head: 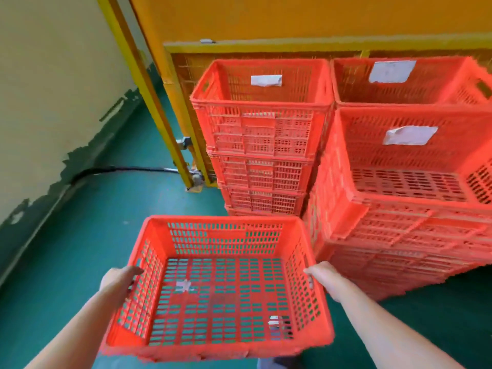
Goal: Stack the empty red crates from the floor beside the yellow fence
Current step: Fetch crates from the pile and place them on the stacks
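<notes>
An empty red slatted crate (221,288) hangs in front of me above the green floor, held by both sides. My left hand (118,282) grips its left wall and my right hand (326,279) grips its right wall. Straight beyond it stands a tall stack of red crates (262,145) against the yellow fence (183,73). A nearer, lower stack of red crates (404,225) stands on the right, with another stack (410,81) behind it. White paper labels stick to the inside of the top crates.
A cream wall (53,102) runs along the left, with green floor (106,203) between it and the stacks. A yellow post (149,102) leans at the fence corner, and a black cable (119,170) lies on the floor there.
</notes>
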